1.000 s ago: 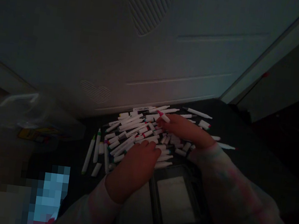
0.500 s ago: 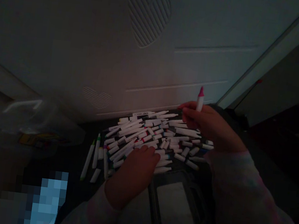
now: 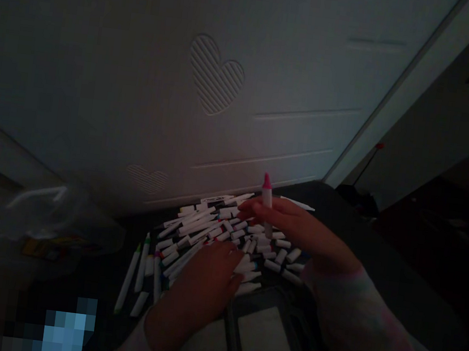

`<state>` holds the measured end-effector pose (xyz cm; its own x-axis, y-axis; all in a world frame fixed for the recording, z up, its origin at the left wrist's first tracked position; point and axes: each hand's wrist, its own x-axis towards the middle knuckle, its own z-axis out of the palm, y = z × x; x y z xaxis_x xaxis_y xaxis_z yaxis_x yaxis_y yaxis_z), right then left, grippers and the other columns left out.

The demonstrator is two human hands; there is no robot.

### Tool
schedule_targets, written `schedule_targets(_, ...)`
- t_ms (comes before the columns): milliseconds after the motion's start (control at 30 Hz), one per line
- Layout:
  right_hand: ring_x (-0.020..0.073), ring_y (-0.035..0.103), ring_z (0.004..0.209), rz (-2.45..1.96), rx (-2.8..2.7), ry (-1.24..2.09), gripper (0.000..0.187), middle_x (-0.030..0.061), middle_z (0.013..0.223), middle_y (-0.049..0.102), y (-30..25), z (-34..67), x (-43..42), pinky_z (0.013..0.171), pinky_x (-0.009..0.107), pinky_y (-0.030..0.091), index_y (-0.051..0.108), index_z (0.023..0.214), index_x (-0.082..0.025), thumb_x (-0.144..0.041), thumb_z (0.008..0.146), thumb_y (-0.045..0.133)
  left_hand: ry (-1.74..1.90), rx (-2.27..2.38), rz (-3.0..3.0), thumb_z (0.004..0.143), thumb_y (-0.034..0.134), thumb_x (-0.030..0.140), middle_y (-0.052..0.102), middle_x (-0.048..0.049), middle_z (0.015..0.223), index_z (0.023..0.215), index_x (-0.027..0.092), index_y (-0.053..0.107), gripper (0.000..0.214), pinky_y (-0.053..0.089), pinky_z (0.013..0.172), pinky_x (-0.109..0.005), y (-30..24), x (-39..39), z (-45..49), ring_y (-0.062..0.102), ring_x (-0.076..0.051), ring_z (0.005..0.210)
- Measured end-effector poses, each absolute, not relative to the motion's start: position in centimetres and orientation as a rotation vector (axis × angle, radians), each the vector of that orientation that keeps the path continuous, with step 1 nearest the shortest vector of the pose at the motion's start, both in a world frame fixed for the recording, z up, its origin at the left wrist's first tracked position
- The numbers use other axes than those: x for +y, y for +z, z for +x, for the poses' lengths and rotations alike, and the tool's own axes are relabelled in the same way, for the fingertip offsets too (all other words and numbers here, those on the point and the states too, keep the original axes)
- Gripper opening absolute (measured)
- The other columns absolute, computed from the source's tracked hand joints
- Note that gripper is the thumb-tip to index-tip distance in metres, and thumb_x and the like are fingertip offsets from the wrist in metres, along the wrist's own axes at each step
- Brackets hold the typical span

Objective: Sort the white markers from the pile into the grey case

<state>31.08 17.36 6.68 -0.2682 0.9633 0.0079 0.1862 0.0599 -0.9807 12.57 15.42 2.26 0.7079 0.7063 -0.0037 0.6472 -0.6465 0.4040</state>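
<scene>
Marker point(image 3: 267, 194) lowered; R hand point(image 3: 300, 229) prob. at pile point(image 3: 206, 226) edge.

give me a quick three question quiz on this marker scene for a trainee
1. True or false: the right hand holds a pink-capped marker upright.
2. Where is the left hand? A) resting on the near edge of the marker pile; B) raised in the air; C) out of view.
3. Fill in: the shape embossed on the white panel behind the pile is a ____.

Key: 1 true; 2 A; 3 heart.
</scene>
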Motion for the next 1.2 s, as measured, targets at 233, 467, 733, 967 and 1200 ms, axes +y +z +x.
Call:
schedule_targets(233, 0.0162, 0.061, 0.085, -0.609, -1.167, 1.734, 0.044, 0.0073, 0.094, 0.065, 6.5, 27.8, 16.3, 0.075, 0.031, 0.047, 0.063, 0.09, -0.017, -0.051, 0.084, 0.037, 0.624, 1.057, 2.019, 0.082, 0.045, 0.038, 0.063, -0.0003, 0.091, 0.094, 0.021, 0.056, 0.023, 0.044, 0.073, -0.026, 6.1, 13.8, 12.3, 0.056, -0.014, 0.082)
schedule_targets(467, 0.0148, 0.056, 0.088, -0.756, -1.417, 1.502, 0.038, 0.0047, 0.094, 0.061, 6.3, 27.5, 15.7, 0.079, 0.028, 0.042, 0.063, 0.091, -0.018, -0.049, 0.083, 0.043, 0.695, 1.167, 2.072, 0.084, 0.039, 0.038, 0.059, 0.0003, 0.071, 0.074, 0.019, 0.053, 0.025, 0.039, 0.062, -0.026, 7.0, 12.9, 11.7, 0.051, -0.013, 0.064)
schedule_targets(733, 0.0087, 0.051, 0.059, -0.804, -1.339, 1.447, 0.02, -0.0009, 0.069, 0.057, 8.0, 27.8, 14.7, 0.055, 0.021, 0.041, 0.061, 0.078, -0.018, -0.036, 0.07, 0.065, 0.766, 1.166, 2.1, 0.086, 0.034, 0.037, 0.058, -0.0012, 0.077, 0.081, 0.02, 0.053, 0.026, 0.037, 0.065, -0.026, 7.2, 12.5, 11.4, 0.05, -0.014, 0.072)
schedule_targets(967, 0.0063, 0.054, 0.06, -0.691, -1.281, 1.537, 0.015, -0.0009, 0.077, 0.061, 8.1, 27.9, 14.1, 0.056, 0.018, 0.044, 0.063, 0.086, -0.021, -0.026, 0.072, 0.064, 0.722, 1.064, 1.804, 0.087, 0.028, 0.043, 0.05, 0.0024, 0.059, 0.061, 0.019, 0.05, 0.041, 0.035, 0.056, -0.023, 7.8, 12.5, 11.1, 0.045, -0.011, 0.059)
schedule_targets(1200, 0.0069, 0.05, 0.055, -0.704, -1.314, 1.468, 0.013, -0.0016, 0.066, 0.056, 8.6, 27.3, 13.9, 0.052, 0.019, 0.042, 0.061, 0.076, -0.019, -0.031, 0.072, 0.063, 0.6, 0.775, 1.493, 0.087, 0.013, 0.048, 0.052, -0.0015, 0.048, 0.051, 0.019, 0.052, 0.06, 0.04, 0.064, -0.028, 7.4, 12.7, 11.9, 0.049, -0.013, 0.055)
